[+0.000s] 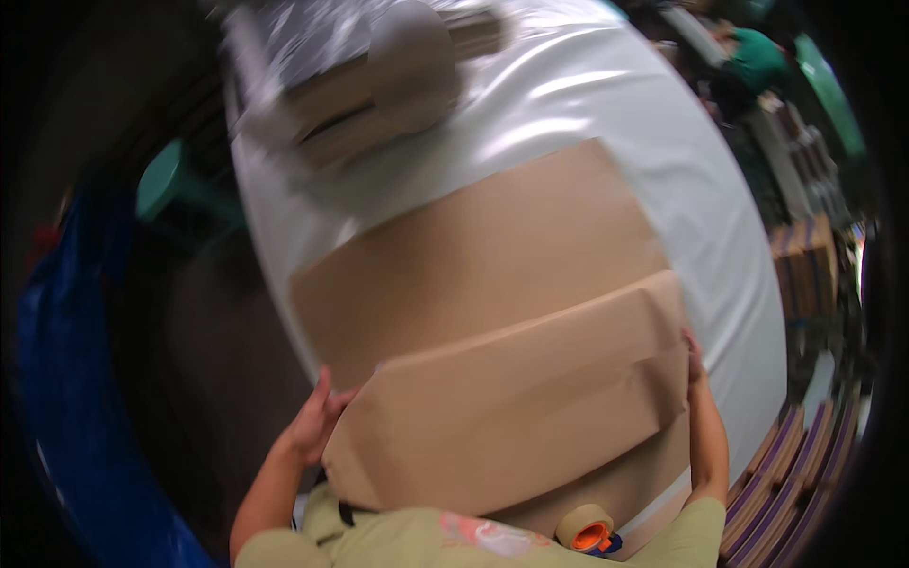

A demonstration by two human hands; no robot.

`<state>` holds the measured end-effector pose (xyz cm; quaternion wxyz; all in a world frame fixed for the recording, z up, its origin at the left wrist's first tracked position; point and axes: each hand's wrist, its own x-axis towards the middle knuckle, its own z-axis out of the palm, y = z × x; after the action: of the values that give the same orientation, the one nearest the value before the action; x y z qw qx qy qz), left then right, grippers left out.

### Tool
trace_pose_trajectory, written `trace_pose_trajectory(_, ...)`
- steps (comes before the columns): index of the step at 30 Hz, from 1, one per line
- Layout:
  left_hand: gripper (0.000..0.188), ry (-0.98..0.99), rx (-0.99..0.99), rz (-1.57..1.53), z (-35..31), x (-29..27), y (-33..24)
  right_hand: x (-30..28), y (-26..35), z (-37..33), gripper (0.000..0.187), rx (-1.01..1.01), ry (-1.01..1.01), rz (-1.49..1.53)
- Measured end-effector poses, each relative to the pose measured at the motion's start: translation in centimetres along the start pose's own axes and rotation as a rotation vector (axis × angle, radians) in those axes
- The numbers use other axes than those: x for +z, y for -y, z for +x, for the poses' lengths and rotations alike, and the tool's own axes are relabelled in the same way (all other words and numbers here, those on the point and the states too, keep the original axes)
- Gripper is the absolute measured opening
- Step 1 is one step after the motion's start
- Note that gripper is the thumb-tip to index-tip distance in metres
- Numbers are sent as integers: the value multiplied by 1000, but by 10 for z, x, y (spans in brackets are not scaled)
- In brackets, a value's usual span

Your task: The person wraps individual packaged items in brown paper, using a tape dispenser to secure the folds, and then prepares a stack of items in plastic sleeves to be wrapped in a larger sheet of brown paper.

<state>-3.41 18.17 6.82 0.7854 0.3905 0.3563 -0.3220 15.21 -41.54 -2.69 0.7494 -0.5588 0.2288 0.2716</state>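
A folded brown cardboard piece [511, 407] with creased ends spans the space right in front of me. At its left end is my left hand [314, 423], thumb raised and fingers reaching around the edge. My right hand [695, 360] grips the right end, most of its fingers hidden by the board. Beneath and beyond lies a larger flat cardboard sheet [492, 246] on the white-covered table [701, 237]. Close to my body, a roll of tape [579, 523] with an orange core rests near the folded piece.
Across the table stands a blurred cardboard box [341, 109] with shiny plastic film [322, 28]. A green stool [166, 180] and blue sheeting [85, 379] are on the left. Bundled cardboard [805, 265] and stacked slats [786, 464] line the right. A person in green [757, 62] is far right.
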Motion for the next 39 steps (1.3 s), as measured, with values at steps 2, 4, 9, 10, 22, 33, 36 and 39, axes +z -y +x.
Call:
trace_pose_trajectory(2, 100, 69, 59, 25, -7, -10, 10, 25, -1, -16, 60, -116, 4, -105)
trace_pose_trajectory(4, 103, 127, 65, -72, -5, -22, 22, 10, 0, -8, 63, -79, 20, -39)
trace_pose_trajectory(9, 109, 283, 22, -291, 13, -58, 81, -17, 4, 6, 66, 56, 0, -84)
trace_pose_trajectory(10, 108, 284, 23, -387, 15, -55, 91, -20, 7, 4, 66, 75, -29, -105)
trace_pose_trajectory(22, 112, 325, 395, -390, 27, -36, 116, -6, 26, 13, 65, 219, -215, -223)
trace_pose_trajectory(33, 96, 110, -7, -404, -28, -40, 152, 6, 31, 23, 64, 232, -242, -252)
trace_pose_trajectory(36, 96, 73, -21, -477, -19, -36, 144, 8, 30, 20, 64, 238, -249, -264)
trace_pose_trajectory(39, 102, 117, 8, -454, -16, -42, 142, 5, 28, 14, 63, 241, -265, -267)
